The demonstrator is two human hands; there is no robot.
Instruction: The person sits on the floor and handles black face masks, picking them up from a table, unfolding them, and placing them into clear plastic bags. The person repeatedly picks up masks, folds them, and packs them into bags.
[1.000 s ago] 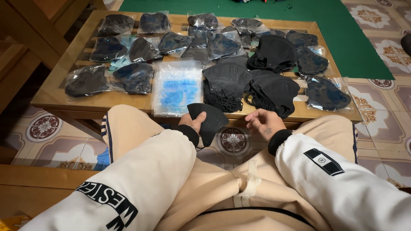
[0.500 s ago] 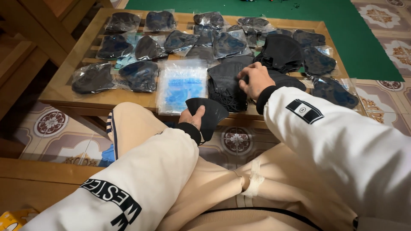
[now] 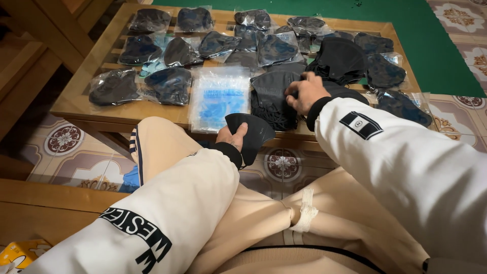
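Note:
My left hand (image 3: 232,137) holds a folded black face mask (image 3: 252,132) just in front of the table's near edge, above my knee. My right hand (image 3: 304,93) reaches onto the table and rests on a stack of loose black masks (image 3: 273,99), its fingers closing on the top one. A second heap of loose black masks (image 3: 339,60) lies just behind that hand. A pile of clear plastic bags with blue print (image 3: 218,96) lies left of the stack.
Several black masks sealed in clear bags (image 3: 167,83) cover the low wooden table (image 3: 86,101). Green carpet (image 3: 436,45) lies beyond it, patterned floor tiles (image 3: 63,139) below. A wooden bench edge (image 3: 45,203) runs at left, with a yellow box (image 3: 20,252).
My right hand went from my lap up onto the stack of loose black masks. My left hand kept its mask and barely moved.

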